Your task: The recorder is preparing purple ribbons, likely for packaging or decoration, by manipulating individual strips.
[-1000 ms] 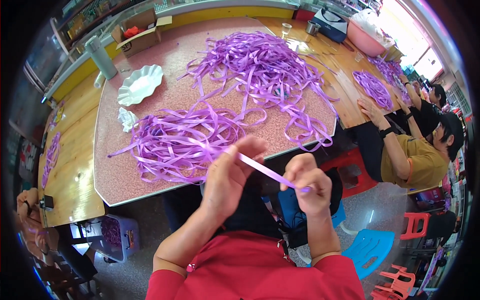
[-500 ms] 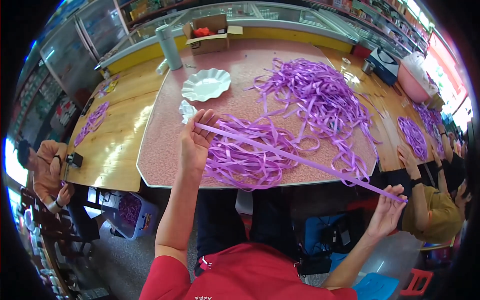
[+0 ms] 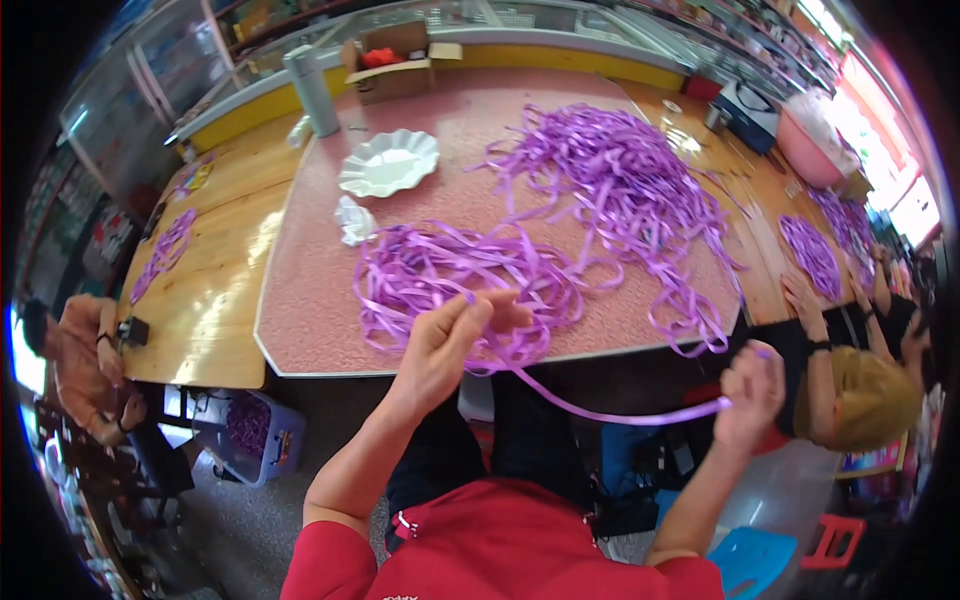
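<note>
A purple ribbon [image 3: 610, 417] hangs in a slack curve between my two hands. My left hand [image 3: 448, 335] pinches one end, over the front edge of the pink tabletop [image 3: 310, 325]. Out past that edge on the right, my right hand [image 3: 750, 393] is closed round the other end, with a bit of purple poking out above the fingers. Just behind my left hand lies a loose pile of looped purple ribbons [image 3: 400, 270]. A taller heap of the same ribbons [image 3: 620, 165] spreads behind it to the right.
On the table stand a scalloped white dish [image 3: 390, 163], crumpled white tissue [image 3: 354, 221], a pale green bottle [image 3: 312, 93] and an open cardboard box [image 3: 395, 80]. A blue tub [image 3: 285, 452] sits below at left. Other people [image 3: 85, 350] sit at both sides.
The ribbon was stretched straight and now sags. My left hand has come down toward me and closed from an open palm; my right hand has drawn slightly inward and curled.
</note>
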Demonstrator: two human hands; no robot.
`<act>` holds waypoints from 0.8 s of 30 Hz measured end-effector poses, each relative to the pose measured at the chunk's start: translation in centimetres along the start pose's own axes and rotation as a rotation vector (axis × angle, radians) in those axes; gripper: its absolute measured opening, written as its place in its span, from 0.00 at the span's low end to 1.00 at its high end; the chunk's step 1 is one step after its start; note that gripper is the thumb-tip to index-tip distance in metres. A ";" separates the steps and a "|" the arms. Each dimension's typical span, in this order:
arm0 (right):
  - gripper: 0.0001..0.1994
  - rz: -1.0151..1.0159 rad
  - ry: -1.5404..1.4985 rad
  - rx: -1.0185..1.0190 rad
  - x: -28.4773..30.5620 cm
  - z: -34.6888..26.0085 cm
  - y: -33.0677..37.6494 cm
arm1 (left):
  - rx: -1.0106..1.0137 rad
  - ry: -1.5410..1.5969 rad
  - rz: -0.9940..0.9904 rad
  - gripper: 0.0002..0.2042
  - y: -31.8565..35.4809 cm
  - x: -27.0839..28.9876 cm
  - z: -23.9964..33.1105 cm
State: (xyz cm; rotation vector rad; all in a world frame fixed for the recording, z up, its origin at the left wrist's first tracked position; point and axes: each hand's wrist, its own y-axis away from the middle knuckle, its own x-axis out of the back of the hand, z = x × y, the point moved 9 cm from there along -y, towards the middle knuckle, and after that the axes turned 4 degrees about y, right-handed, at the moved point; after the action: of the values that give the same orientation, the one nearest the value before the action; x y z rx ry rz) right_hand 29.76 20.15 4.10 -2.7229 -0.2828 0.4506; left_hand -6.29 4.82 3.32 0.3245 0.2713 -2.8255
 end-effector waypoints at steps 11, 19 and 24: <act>0.11 -0.574 0.495 0.403 -20.1 -2.0 4.3 | 0.088 -0.211 -0.335 0.16 1.6 -8.0 -2.7; 0.10 -0.580 0.468 0.363 -19.8 -0.7 4.3 | 0.156 -0.136 -0.326 0.11 2.0 -8.2 -3.5; 0.09 -0.541 0.440 0.266 -18.8 -0.1 3.7 | 0.227 0.303 -0.216 0.13 2.2 -8.2 -4.8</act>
State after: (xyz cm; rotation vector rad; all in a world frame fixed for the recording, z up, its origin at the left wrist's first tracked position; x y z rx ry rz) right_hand 12.83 12.02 7.90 -2.2766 -0.7438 -0.2429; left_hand 2.92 5.92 0.41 0.8220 0.0467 -3.0176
